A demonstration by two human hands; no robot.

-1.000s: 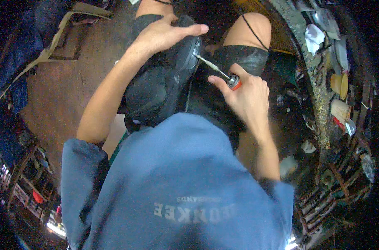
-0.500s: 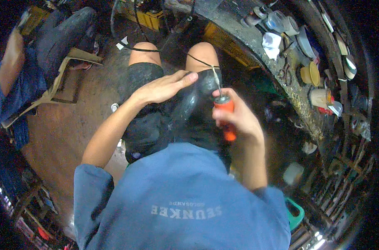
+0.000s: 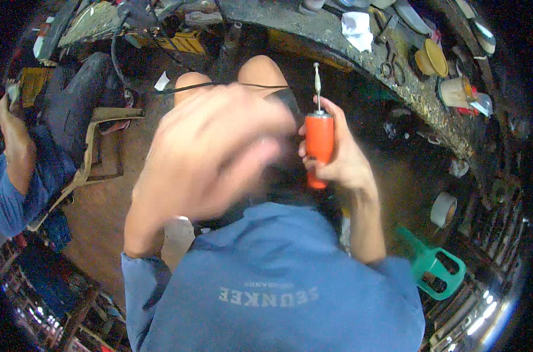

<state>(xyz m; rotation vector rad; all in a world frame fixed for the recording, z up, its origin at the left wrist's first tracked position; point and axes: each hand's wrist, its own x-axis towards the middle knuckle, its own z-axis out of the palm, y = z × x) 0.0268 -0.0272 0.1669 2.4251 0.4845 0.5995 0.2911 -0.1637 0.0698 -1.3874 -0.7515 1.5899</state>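
Orange tool (image 3: pixel 320 138) faces bench (image 3: pixel 418 111) — left hand (image 3: pixel 213 146) obscures shorts (image 3: pixel 287 179).

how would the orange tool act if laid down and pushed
The orange tool would probably roll, since its body looks rounded. It may curve rather than run straight, because the shaft is far thinner than the body. It likely feels rigid: the shaft juts straight from the body.

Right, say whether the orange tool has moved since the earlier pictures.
Yes. Judged against the workbench, the orange tool in the right hand has swung rightward; its tip now points forward, nearer the workbench.
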